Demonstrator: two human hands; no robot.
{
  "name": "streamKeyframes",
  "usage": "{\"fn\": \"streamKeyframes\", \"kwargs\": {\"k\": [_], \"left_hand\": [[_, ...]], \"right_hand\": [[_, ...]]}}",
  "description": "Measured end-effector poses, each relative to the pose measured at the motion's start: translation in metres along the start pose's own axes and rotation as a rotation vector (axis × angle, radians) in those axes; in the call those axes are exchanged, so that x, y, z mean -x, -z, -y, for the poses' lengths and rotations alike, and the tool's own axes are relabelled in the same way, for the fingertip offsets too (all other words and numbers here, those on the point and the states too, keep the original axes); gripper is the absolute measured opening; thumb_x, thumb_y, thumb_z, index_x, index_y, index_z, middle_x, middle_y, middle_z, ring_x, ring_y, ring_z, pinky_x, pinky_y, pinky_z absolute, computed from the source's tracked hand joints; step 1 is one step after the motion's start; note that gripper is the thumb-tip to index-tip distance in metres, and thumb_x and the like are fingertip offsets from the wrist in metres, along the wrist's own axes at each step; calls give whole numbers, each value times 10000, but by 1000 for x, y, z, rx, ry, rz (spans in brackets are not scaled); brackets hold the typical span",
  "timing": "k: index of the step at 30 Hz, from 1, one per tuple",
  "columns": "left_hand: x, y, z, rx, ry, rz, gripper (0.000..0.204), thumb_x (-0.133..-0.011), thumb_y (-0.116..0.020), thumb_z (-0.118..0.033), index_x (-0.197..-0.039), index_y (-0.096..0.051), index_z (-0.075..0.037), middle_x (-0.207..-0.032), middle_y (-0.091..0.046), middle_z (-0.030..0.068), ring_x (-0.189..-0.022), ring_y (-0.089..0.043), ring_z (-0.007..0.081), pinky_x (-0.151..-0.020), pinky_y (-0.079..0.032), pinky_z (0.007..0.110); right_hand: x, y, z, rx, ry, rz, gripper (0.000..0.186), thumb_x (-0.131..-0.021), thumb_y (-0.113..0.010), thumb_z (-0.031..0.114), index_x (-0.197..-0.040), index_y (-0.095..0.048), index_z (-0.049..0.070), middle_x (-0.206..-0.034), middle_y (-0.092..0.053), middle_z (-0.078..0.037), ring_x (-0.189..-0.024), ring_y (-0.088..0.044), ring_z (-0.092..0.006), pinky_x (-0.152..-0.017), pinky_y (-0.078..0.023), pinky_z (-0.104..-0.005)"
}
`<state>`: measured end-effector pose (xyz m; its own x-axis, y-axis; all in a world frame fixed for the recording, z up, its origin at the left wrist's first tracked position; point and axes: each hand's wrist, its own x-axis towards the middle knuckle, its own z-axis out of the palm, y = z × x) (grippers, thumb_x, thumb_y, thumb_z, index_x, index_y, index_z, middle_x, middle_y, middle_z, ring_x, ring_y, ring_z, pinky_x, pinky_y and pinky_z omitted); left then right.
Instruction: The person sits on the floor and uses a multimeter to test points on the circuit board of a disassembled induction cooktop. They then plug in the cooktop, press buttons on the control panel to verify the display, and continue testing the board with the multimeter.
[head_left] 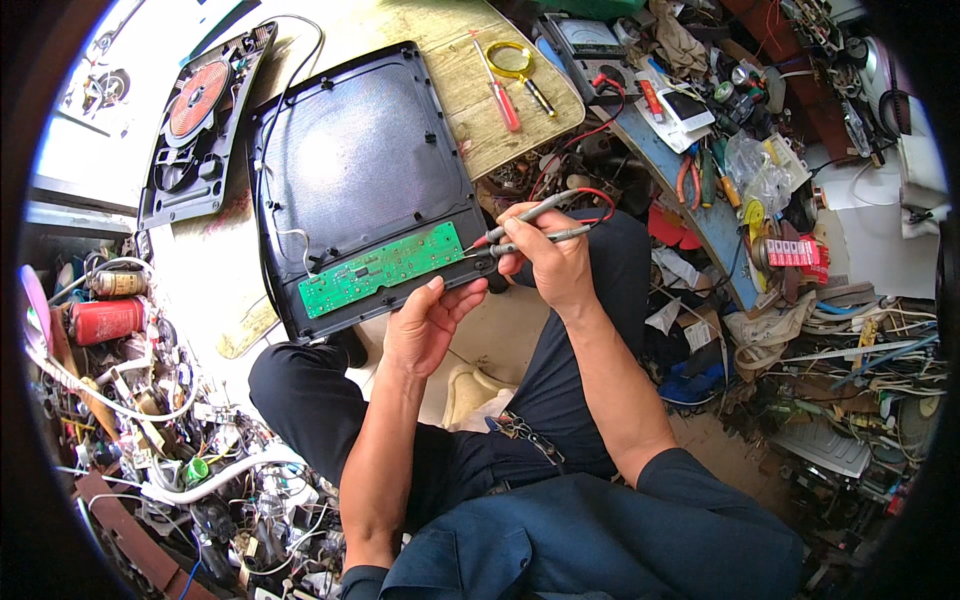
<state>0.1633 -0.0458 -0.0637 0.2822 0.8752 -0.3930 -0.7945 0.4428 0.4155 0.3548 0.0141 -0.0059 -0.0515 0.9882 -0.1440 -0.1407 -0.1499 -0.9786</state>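
A black plastic panel (345,150) lies partly on the table, its near edge over my lap. Along that edge sits a long green circuit board (380,270). My left hand (428,322) has its thumb on the panel's near edge beside the board, fingers loosely curled along the rim. In my right hand (550,262) are two multimeter probes, a red-collared probe (535,212) and a grey probe (545,238), held together like chopsticks. Their tips come to the board's right end; whether they touch it is too small to tell.
Beyond the panel lie a red screwdriver (503,100) and a yellow-rimmed magnifying glass (511,60). An analog multimeter (590,50) stands back right, with a red lead running from it. A black housing with a copper coil (198,100) lies far left. Piled parts and wires flank me.
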Motion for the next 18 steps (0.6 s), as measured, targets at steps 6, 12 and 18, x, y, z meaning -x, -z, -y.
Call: {"fn": "streamKeyframes", "kwargs": {"k": [6, 12, 18], "left_hand": [[0, 0, 0, 10, -4, 8, 442, -1010, -599, -179, -1388, -520, 34, -1272, -677, 215, -1143, -697, 338, -1035, -560, 438], [1, -2, 1, -10, -8, 0, 465, -1014, -597, -196, -1410, -501, 29, -1289, -667, 209, -1157, -688, 339, -1038, -554, 442], [1, -4, 3, -69, -33, 24, 455, -1049, -563, -274, -1405, -521, 5, -1314, -660, 195, -1175, -679, 338, -1036, -543, 443]], "right_hand": [[0, 0, 1, 49, -4, 10, 210, -1005, -584, 175, -1035, -671, -14, -891, -756, -144, -612, -637, -84, -548, -534, -233], [-1, 2, -4, 10, -11, -2, 196, -998, -619, 177, -1036, -703, 4, -849, -739, -63, -609, -623, -55, -553, -521, -211], [-1, 4, -6, -165, -52, -12, 169, -1002, -605, 150, -1027, -691, 6, -823, -723, -73, -600, -623, -74, -552, -512, -216]]}}
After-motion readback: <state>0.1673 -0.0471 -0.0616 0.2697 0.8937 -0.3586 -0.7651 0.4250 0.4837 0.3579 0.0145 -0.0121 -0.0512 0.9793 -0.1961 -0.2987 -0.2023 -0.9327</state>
